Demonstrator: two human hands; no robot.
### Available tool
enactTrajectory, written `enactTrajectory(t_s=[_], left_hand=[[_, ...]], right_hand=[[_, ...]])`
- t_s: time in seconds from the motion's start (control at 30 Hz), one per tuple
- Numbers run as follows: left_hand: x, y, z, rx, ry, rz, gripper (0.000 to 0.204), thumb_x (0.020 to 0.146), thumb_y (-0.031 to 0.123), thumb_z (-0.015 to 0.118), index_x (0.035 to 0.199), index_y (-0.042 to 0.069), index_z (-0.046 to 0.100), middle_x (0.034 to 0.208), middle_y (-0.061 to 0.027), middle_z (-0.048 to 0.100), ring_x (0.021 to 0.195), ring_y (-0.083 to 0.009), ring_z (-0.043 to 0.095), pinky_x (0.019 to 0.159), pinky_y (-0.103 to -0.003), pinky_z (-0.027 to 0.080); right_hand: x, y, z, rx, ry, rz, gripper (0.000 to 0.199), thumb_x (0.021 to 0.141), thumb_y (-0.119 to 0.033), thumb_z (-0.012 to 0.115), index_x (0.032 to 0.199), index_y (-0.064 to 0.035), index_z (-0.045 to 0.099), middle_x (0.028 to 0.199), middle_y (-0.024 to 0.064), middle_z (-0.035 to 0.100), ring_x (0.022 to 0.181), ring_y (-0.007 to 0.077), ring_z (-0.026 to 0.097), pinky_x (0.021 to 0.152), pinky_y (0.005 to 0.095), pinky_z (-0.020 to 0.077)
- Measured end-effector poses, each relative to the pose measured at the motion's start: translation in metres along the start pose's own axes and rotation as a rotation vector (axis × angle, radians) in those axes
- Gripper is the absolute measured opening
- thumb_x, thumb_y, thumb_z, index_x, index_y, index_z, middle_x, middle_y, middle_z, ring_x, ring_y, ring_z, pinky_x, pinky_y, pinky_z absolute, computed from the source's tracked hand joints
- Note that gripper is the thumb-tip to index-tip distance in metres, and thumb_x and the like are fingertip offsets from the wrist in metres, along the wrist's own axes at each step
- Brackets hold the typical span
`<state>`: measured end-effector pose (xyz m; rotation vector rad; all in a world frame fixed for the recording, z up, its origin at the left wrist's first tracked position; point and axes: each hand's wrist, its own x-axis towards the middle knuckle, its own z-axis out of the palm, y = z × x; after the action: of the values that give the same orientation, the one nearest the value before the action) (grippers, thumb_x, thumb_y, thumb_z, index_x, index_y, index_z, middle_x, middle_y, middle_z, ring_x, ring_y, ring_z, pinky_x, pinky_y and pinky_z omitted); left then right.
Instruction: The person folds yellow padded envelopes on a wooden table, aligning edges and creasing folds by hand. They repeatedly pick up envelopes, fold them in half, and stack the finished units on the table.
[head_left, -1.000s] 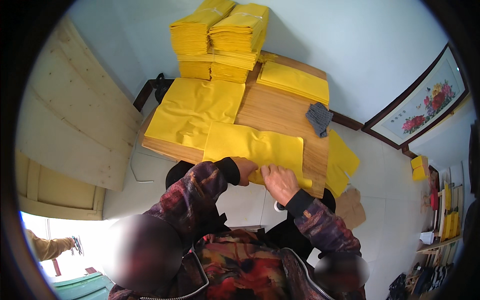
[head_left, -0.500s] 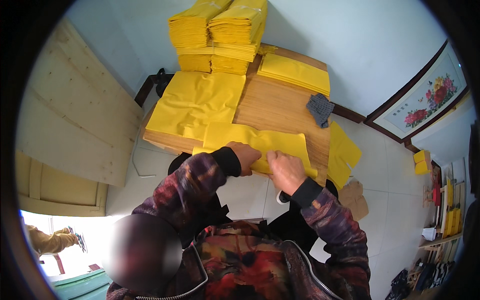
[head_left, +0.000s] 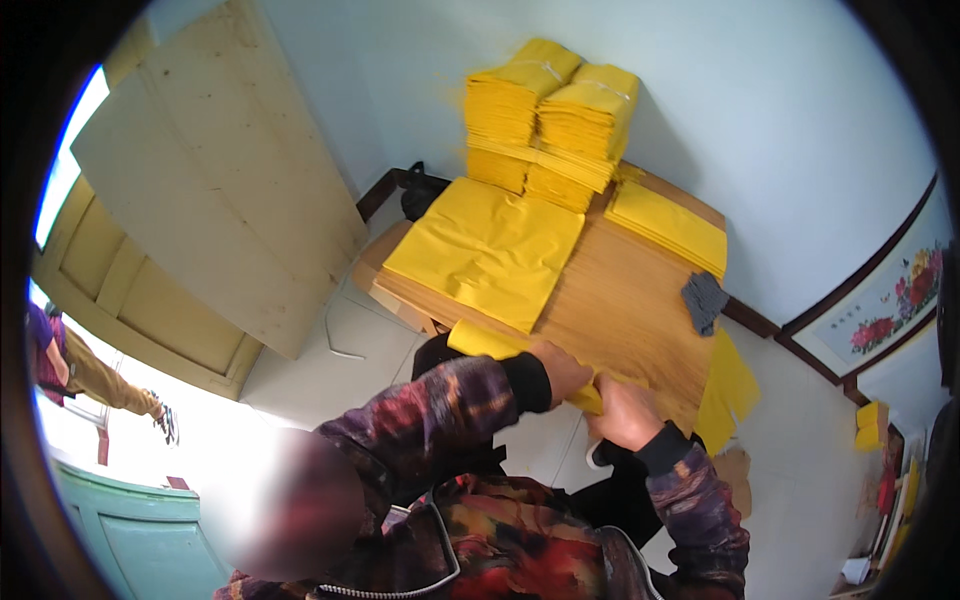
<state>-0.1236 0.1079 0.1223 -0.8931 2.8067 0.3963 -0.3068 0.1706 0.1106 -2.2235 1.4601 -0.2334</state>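
At the near edge of the wooden table (head_left: pixel 625 305), both my hands are closed on one yellow sheet, paper or thin cloth. My left hand (head_left: pixel 562 376) grips it around the middle, and to its left sticks out a folded, rounded end of the yellow sheet (head_left: pixel 484 340). Just to the right, my right hand (head_left: pixel 628 412) holds it with bent fingers; a narrow yellow strip shows between the hands. Most of the sheet is covered by my hands and sleeves. Beyond my left hand, a large creased yellow sheet pile (head_left: pixel 485 250) lies flat on the tabletop.
Tied yellow bundles (head_left: pixel 505 115) are piled at the back against the wall. A lower yellow stack (head_left: pixel 668 225) and a dark grey cloth (head_left: pixel 704 302) lie at the right side. Yellow sheets (head_left: pixel 730 390) are beside the table's right edge. A wooden board (head_left: pixel 230 180) leans at left.
My view has turned, so the table sits farther right and lower. The held sheet, spread across the table's near edge before, is now bunched into a narrow fold between my hands.
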Motion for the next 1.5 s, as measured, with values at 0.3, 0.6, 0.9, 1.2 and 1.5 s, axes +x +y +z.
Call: enactTrajectory(t_s=[0.3, 0.6, 0.9, 1.2, 1.5], left_hand=[[-0.015, -0.012, 0.014, -0.257, -0.115, 0.097, 0.033, 0.077, 0.021, 0.067, 0.109, 0.014, 0.065, 0.094, -0.0125, 0.07, 0.091, -0.0332, 0.067, 0.081, -0.045, 0.05], [-0.032, 0.012, 0.008, 0.035, 0.02, 0.092, 0.052, 0.075, 0.032, 0.074, 0.124, 0.02, 0.059, 0.104, -0.0101, 0.07, 0.096, -0.0289, 0.066, 0.081, -0.041, 0.051], [0.036, -0.1, 0.004, -0.141, 0.45, -0.218, 0.045, 0.086, 0.035, 0.066, 0.128, 0.021, 0.059, 0.14, -0.0083, 0.049, 0.135, -0.0317, 0.038, 0.109, -0.052, 0.031], [0.129, -0.147, 0.063, -0.147, 0.358, -0.464, 0.049, 0.095, 0.045, 0.045, 0.143, 0.031, 0.046, 0.158, -0.001, 0.027, 0.148, -0.0327, 0.014, 0.115, -0.064, 0.006], [0.11, -0.168, 0.061, -0.108, 0.294, -0.533, 0.047, 0.099, 0.038, 0.041, 0.146, 0.036, 0.041, 0.159, 0.0021, 0.024, 0.148, -0.0298, 0.015, 0.116, -0.062, 0.005]], right_hand=[[-0.014, -0.029, 0.014, -0.35, 0.083, -0.026, 0.046, 0.069, -0.029, 0.082, 0.096, -0.0046, 0.054, 0.1, 0.0177, 0.066, 0.082, 0.0383, 0.065, 0.063, 0.0508, 0.0498], [-0.001, -0.01, 0.011, 0.094, -0.082, -0.298, 0.074, 0.072, -0.034, 0.078, 0.135, -0.0047, 0.051, 0.118, 0.0211, 0.064, 0.112, 0.044, 0.057, 0.1, 0.0438, 0.0433], [-0.081, 0.037, -0.005, 0.655, -0.274, 0.358, 0.055, 0.078, -0.018, 0.075, 0.125, 0.0024, 0.055, 0.114, 0.0117, 0.066, 0.103, 0.0224, 0.061, 0.094, 0.0351, 0.046], [-0.126, 0.046, 0.004, 0.947, 0.064, 0.615, 0.048, 0.076, -0.012, 0.076, 0.118, 0.0035, 0.06, 0.107, 0.0073, 0.068, 0.096, 0.0176, 0.063, 0.086, 0.0322, 0.0497], [-0.106, 0.054, 0.002, 1.066, 0.098, 0.52, 0.051, 0.074, -0.013, 0.076, 0.119, 0.0032, 0.058, 0.107, 0.0061, 0.067, 0.096, 0.0162, 0.063, 0.086, 0.0314, 0.0501]])
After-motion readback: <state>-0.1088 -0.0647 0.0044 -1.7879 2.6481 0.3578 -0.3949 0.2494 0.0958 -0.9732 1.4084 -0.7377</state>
